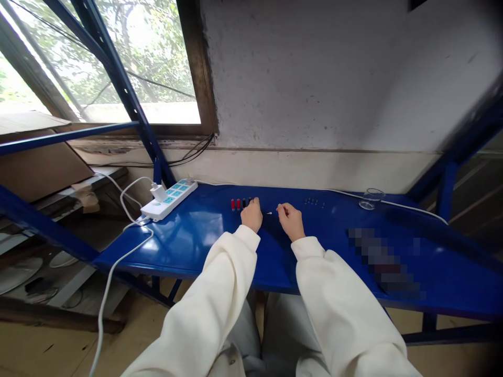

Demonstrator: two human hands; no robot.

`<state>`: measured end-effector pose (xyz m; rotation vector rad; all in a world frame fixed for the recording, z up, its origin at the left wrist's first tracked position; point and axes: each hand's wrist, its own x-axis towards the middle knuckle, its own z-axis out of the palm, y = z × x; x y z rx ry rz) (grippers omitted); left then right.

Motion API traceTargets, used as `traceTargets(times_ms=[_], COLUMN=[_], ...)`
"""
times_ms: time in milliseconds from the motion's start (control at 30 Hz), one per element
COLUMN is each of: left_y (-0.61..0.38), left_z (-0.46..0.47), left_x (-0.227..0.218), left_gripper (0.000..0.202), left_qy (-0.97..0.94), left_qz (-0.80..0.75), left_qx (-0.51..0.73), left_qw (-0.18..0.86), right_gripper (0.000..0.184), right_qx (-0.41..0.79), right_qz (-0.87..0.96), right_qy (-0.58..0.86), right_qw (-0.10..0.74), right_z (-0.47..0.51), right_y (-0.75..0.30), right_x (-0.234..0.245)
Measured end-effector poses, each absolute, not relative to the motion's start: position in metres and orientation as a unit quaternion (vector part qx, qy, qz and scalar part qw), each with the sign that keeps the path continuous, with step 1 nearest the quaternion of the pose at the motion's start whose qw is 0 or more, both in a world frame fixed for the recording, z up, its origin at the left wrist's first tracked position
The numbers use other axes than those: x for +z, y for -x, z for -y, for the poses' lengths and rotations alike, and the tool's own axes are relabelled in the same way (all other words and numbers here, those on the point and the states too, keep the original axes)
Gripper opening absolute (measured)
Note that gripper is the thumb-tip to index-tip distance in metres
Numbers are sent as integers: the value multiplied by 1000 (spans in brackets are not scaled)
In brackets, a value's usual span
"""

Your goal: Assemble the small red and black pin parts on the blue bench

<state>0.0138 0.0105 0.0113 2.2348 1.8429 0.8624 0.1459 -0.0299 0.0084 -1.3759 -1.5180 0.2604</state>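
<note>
Two small red cylinders [235, 204] with pale lower ends stand in a row on the blue table [204, 235]. Beside them comes a small black cylinder [244, 202], and another dark one is partly covered by my left hand [252, 214]. That hand is closed, its fingertips at the end of the row; whatever it grips is hidden. My right hand [291, 220] is closed in a pinch just above the table, around something too small to name. Between both hands lies a tiny whitish pointed piece [269, 213].
Several tiny metal pieces [311, 201] lie right of my hands. A clear round container [367, 205] sits near the back right, a blurred-out dark object [385, 262] at front right. A white power strip [170, 200] with cables occupies the left end. Blue frame posts [135, 104] rise beside the window.
</note>
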Motion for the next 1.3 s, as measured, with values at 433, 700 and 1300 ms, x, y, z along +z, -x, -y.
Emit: traceTargets(times_ms=[433, 700, 1300], left_y=[-15, -16, -10], left_z=[1, 3, 1], left_x=[8, 9, 12], left_gripper=[23, 23, 25], left_qy=[-580, -571, -544], left_qz=[-377, -353, -372], left_qx=[530, 519, 540], left_qw=[491, 529, 523], right_gripper=[43, 46, 45], right_qx=[154, 157, 190], right_qz=[595, 615, 517], right_qy=[604, 571, 554], right_qw=[507, 521, 624], right_z=[25, 25, 23], right_y=[-148, -145, -151], right_x=[4, 3, 6])
